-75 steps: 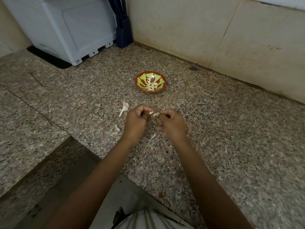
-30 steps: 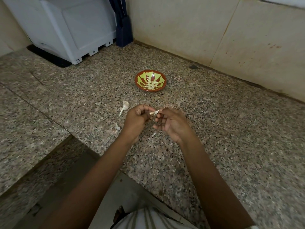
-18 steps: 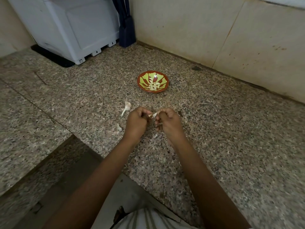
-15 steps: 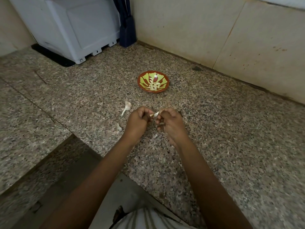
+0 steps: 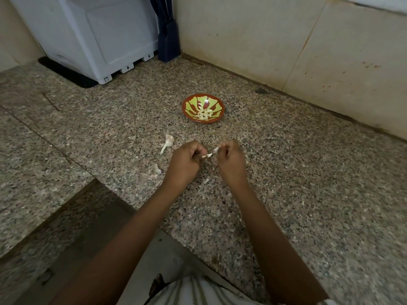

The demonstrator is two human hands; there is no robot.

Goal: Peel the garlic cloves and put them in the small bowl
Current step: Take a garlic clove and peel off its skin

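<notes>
On the speckled granite counter (image 5: pixel 297 183), my left hand (image 5: pixel 185 165) and right hand (image 5: pixel 230 160) pinch a small, pale, seemingly papery garlic clove (image 5: pixel 210 154) between curled fingers, near the glossy round red-and-green bowl (image 5: pixel 217 115).

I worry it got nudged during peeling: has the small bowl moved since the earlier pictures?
No. The small bowl keeps its place relative to the dark chip at the wall's foot and the garlic stalk.

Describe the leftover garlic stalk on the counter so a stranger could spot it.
On the speckled granite counter, find the red-and-green small bowl. Nearer the person, to its left, lies the garlic stalk: white, thin-stemmed, bigger than the peel scrap nearby.
</notes>
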